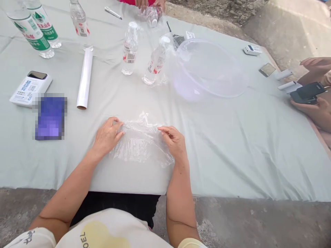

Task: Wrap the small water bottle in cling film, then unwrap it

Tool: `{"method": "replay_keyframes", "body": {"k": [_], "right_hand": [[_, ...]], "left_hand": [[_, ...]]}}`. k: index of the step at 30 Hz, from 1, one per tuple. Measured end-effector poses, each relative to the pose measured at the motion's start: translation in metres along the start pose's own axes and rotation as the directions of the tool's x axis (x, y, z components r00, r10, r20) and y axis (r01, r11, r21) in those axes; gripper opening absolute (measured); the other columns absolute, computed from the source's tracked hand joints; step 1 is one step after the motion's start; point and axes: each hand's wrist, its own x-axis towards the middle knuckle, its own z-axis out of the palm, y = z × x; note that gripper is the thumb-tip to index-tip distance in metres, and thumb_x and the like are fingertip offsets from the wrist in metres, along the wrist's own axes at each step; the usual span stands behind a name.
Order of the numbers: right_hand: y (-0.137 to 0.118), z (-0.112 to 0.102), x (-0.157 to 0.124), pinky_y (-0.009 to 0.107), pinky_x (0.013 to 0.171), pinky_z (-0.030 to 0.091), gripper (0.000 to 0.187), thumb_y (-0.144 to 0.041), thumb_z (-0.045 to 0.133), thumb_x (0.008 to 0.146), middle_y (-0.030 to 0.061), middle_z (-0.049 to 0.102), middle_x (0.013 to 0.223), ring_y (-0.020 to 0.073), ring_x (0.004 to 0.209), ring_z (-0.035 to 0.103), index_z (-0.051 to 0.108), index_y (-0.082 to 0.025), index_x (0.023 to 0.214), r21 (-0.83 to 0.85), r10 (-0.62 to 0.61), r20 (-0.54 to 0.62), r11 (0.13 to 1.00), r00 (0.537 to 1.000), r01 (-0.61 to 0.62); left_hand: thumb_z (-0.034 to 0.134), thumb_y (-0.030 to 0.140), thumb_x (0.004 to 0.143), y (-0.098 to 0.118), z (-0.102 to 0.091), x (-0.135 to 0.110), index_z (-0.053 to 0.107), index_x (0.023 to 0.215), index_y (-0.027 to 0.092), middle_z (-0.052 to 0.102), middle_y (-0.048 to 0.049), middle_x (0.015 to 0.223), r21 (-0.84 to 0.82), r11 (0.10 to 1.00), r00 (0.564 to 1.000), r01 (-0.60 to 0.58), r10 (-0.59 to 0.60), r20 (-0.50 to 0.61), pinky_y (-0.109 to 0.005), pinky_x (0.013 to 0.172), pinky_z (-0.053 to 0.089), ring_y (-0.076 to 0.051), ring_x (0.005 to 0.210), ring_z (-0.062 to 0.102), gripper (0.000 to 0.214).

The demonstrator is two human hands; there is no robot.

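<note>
Table: pale green cloth-covered table (219, 165), filling most of the view.
Basin: clear plastic basin (207, 69), right of centre, on the far side of the cloth.
Film: crumpled clear plastic film (141, 143), lying on the cloth between the hands, near the table's near edge.
Risk: uneven pulling could tear the film, or its folds could cling together.
Axis: long axis runs left to right, along the near edge; a twisted tuft points away from the person.
Left hand: left hand (107, 136), fingers half curled on the film's left side; grip cannot be told.
Right hand: right hand (173, 142), fingers lightly curved on the film's right side; grip cannot be told.
Roll: cling-film roll (84, 78), lying beyond the left hand.
Bottle: clear water bottle (130, 48), upright beyond the film.
</note>
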Motion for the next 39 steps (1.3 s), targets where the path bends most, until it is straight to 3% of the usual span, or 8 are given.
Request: {"method": "replay_keyframes", "body": {"k": [7, 16, 21, 24, 27, 30, 35, 39], "right_hand": [[0.012, -0.014, 0.008, 0.032, 0.074, 0.048, 0.029, -0.039, 0.062, 0.078, 0.0036, 0.069, 0.094, 0.0146, 0.075, 0.058, 0.072, -0.019, 0.097, 0.127, 0.195, -0.373, 0.979, 0.907, -0.159], [0.027, -0.037, 0.012, 0.03, 0.068, 0.048, 0.027, -0.035, 0.06, 0.073, 0.0019, 0.065, 0.086, 0.0144, 0.072, 0.06, 0.066, -0.018, 0.094, 0.19, 0.259, -0.627, 0.965, 0.735, -0.179], [-0.028, -0.046, -0.016, 0.033, 0.07, 0.052, 0.02, -0.032, 0.058, 0.083, 0.0037, 0.065, 0.097, 0.0175, 0.08, 0.064, 0.064, -0.021, 0.099, 0.022, 0.061, -0.776, 0.997, 0.627, -0.07], [-0.071, -0.021, -0.031, 0.036, 0.076, 0.054, 0.017, -0.034, 0.054, 0.093, 0.004, 0.066, 0.097, 0.0188, 0.083, 0.065, 0.065, -0.023, 0.099, -0.188, -0.206, -0.583, 0.975, 0.786, 0.116], [-0.088, 0.026, -0.029, 0.042, 0.093, 0.053, 0.021, -0.037, 0.053, 0.095, 0.0081, 0.068, 0.112, 0.0242, 0.109, 0.064, 0.065, -0.023, 0.106, -0.334, -0.292, 0.005, 0.901, 0.956, 0.277], [-0.079, 0.066, -0.012, 0.057, 0.115, 0.032, 0.052, -0.048, 0.065, 0.087, 0.0168, 0.047, 0.15, 0.0353, 0.144, 0.036, 0.056, -0.019, 0.129, -0.531, -0.118, 0.383, 0.784, 0.916, 0.323], [-0.062, 0.079, 0.009, 0.062, 0.121, 0.009, 0.109, -0.066, 0.074, 0.071, 0.0148, 0.008, 0.167, 0.0356, 0.155, 0.001, 0.022, -0.022, 0.157, -0.655, 0.096, 0.507, 0.69, 0.857, 0.31], [-0.054, 0.077, 0.011, 0.06, 0.122, 0.003, 0.12, -0.074, 0.071, 0.067, 0.0126, 0.0, 0.168, 0.0336, 0.154, -0.008, 0.015, -0.023, 0.159, -0.643, 0.13, 0.573, 0.683, 0.809, 0.346]], "left_hand": [[0.076, 0.044, 0.08, 0.0, 0.0, -0.001, 0.065, 0.128, 0.024, 0.031, -0.0187, 0.158, 0.19, 0.98, 0.998, -0.062, 0.06, 0.017, -0.062, 0.112, 0.026, -0.043, 0.145, 0.026, 0.053], [0.078, 0.061, 0.071, -0.001, -0.001, -0.002, 0.054, 0.141, 0.023, 0.016, -0.0217, 0.164, 0.214, 0.976, 0.996, -0.029, 0.01, 0.092, -0.067, 0.117, 0.012, -0.045, 0.152, 0.008, 0.083], [0.081, 0.058, 0.069, -0.001, 0.001, -0.004, 0.054, 0.141, 0.021, 0.016, -0.0219, 0.164, 0.169, 0.986, 0.993, -0.017, -0.003, 0.116, -0.068, 0.117, 0.011, -0.045, 0.152, 0.009, 0.085], [0.081, 0.057, 0.069, 0.002, 0.001, -0.004, 0.052, 0.142, 0.017, 0.013, -0.0243, 0.164, 0.175, 0.984, 0.988, -0.018, -0.008, 0.152, -0.067, 0.118, 0.009, -0.044, 0.152, 0.007, 0.088], [0.082, 0.058, 0.067, 0.004, 0.0, -0.006, 0.05, 0.142, 0.015, 0.013, -0.0257, 0.164, 0.174, 0.985, 0.987, -0.009, -0.019, 0.161, -0.066, 0.119, 0.009, -0.043, 0.153, 0.007, 0.093], [0.08, 0.056, 0.069, 0.003, 0.001, -0.007, 0.048, 0.143, 0.013, 0.016, -0.027, 0.163, 0.159, 0.987, 0.987, -0.013, -0.013, 0.161, -0.065, 0.119, 0.009, -0.042, 0.153, 0.009, 0.092], [0.083, 0.06, 0.06, -0.001, 0.0, -0.01, 0.043, 0.146, 0.013, 0.014, -0.027, 0.163, 0.142, 0.989, 0.976, -0.043, 0.011, 0.219, -0.065, 0.119, 0.007, -0.043, 0.153, 0.006, 0.106], [0.085, 0.056, 0.058, -0.009, -0.013, -0.013, 0.042, 0.148, 0.016, 0.016, -0.0244, 0.164, 0.112, 0.993, 0.957, -0.043, 0.008, 0.29, -0.064, 0.119, 0.007, -0.043, 0.153, 0.006, 0.108]]}}
